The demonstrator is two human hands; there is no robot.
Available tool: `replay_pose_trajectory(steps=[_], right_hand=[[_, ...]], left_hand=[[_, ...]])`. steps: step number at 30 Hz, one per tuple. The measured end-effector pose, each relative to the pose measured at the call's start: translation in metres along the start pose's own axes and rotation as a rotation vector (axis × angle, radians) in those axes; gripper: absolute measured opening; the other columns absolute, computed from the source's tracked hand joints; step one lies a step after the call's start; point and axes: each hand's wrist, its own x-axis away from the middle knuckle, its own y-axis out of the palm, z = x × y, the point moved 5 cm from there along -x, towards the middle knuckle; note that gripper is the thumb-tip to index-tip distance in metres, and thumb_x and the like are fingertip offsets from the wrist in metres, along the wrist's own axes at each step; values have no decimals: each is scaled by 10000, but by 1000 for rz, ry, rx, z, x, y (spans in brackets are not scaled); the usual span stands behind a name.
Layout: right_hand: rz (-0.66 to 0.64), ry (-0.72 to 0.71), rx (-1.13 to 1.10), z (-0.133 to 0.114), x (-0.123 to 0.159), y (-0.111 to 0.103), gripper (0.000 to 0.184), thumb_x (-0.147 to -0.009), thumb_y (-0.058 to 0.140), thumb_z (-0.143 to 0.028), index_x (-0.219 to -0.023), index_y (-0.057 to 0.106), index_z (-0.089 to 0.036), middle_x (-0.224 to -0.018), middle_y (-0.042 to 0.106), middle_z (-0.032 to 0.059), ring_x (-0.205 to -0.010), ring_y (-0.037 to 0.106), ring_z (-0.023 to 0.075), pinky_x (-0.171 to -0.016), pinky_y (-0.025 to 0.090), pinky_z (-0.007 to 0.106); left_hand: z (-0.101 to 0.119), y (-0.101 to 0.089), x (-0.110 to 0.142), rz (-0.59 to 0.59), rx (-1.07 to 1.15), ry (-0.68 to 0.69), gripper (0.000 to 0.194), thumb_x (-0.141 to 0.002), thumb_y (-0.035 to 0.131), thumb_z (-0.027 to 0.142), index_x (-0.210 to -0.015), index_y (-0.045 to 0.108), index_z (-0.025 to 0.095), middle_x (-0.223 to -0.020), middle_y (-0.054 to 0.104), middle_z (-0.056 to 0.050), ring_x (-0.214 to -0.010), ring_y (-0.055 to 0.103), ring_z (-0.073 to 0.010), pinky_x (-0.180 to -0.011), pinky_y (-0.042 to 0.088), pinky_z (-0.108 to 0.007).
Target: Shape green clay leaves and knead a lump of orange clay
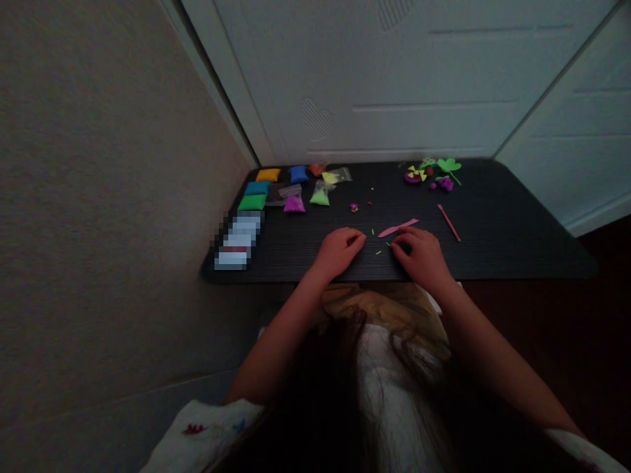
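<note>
My left hand [340, 251] rests at the table's near edge, thumb and fingers drawn together; whatever may be between the tips is too small to make out. My right hand [421, 255] is closed in a pinch, and a tiny green clay strip [388, 244] shows at its fingertips. Between the hands lie another thin green strip [378, 253] and a third green piece [373, 232]. Just beyond my right fingers is a pink plastic clay knife [389, 231]. A small purple clay piece with yellow bits [353, 207] sits farther back, near a red crumb [369, 203].
Several clay packets, including a magenta one [294, 203] and a green one [252, 202], stand at the back left. A blurred-out rectangle [239, 240] lies below them. A pink stick tool [449, 223] is at right. Purple clay balls [445, 184] and a green clay leaf shape [449, 165] lie behind.
</note>
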Motion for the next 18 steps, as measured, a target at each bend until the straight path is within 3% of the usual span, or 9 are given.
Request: replay_pose_trajectory(steps=[6,9,12,18], right_hand=[[-6,-22,67,16,-18,-7,310,-776,493,-238,-1075,563,-191,-1156,578,91,-1081,499,245,-919,330,432],[-60,30,127,33,-24,-7,239,-788,482,-287,-948,622,-179,-1000,631,88,-949,551,242,-850,372,410],[-19,87,172,47,-22,-11,230,-794,477,-332,-867,643,-189,-937,638,70,-897,558,232,-804,388,385],[0,179,227,55,-15,-17,226,-779,476,-360,-792,644,-209,-809,638,47,-795,570,232,-690,394,364]], left_hand=[[0,0,0,-4,-2,7,276,-855,412,342,-837,631,175,-818,643,-23,-769,569,-137,-703,421,-253],[0,-1,0,-12,0,-2,274,-855,410,333,-830,631,173,-825,645,-25,-781,570,-139,-705,423,-252],[0,-1,0,-23,-16,-4,277,-857,404,330,-833,632,175,-826,643,-25,-779,563,-138,-704,420,-254],[12,5,4,-114,-94,90,254,-797,505,407,-908,632,216,-872,635,-8,-826,541,-151,-746,412,-274]])
